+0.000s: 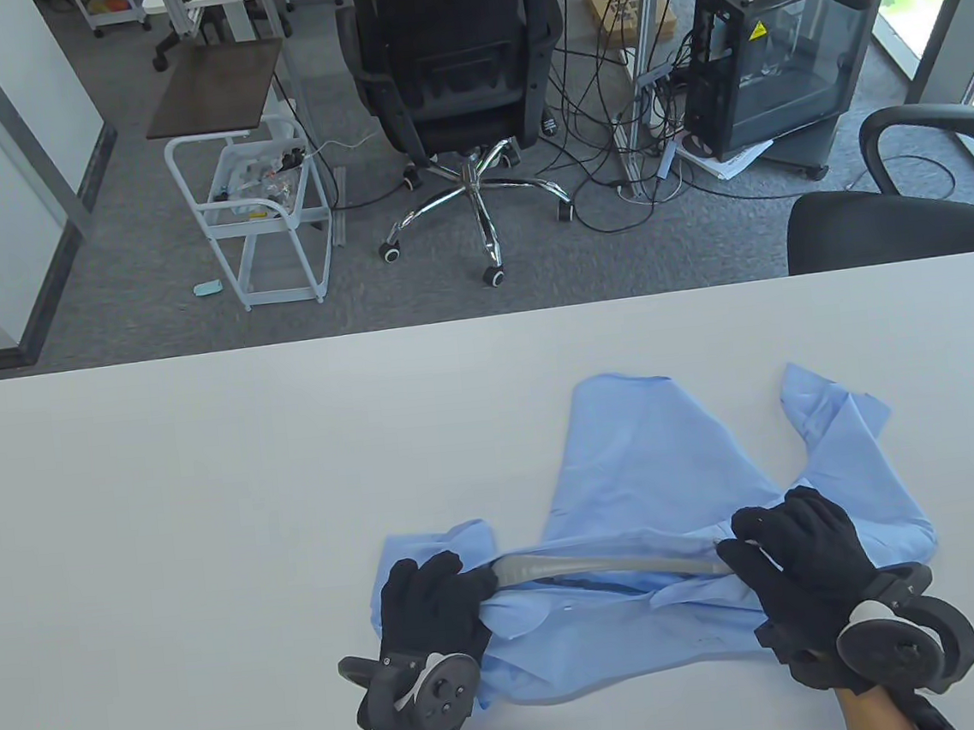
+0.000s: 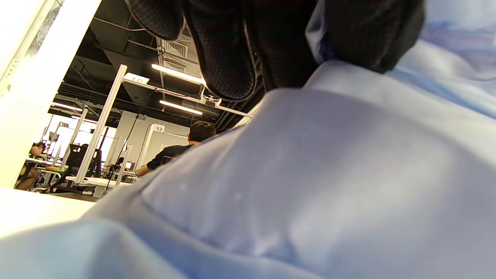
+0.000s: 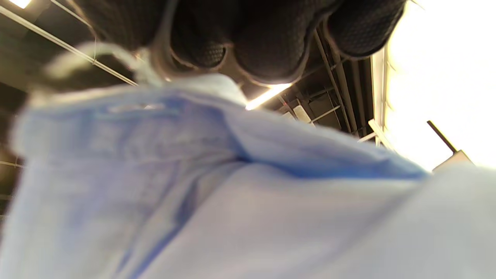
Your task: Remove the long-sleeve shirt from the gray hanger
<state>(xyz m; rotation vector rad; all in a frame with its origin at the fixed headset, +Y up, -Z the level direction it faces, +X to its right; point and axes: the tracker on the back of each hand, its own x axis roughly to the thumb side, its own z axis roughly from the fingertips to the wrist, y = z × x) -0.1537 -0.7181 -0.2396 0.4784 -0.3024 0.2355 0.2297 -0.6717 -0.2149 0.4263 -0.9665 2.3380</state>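
Observation:
A light blue long-sleeve shirt [image 1: 662, 486] lies crumpled on the white table [image 1: 207, 495], right of centre near the front edge. A gray hanger [image 1: 601, 562] shows as a curved bar between my hands, its ends under the cloth. My left hand [image 1: 436, 598] grips the shirt fabric at the hanger's left end. My right hand [image 1: 793, 551] grips the shirt at the hanger's right end. Both wrist views are filled with blue cloth, the left wrist view [image 2: 310, 174] and the right wrist view [image 3: 232, 193], with dark gloved fingers [image 2: 228, 50] at the top.
Past the table's far edge stand an office chair [image 1: 458, 66], a white wire cart [image 1: 261, 206], a computer tower [image 1: 775, 53] and a second chair [image 1: 903, 213] at the right. One sleeve [image 1: 836, 417] lies toward the back right.

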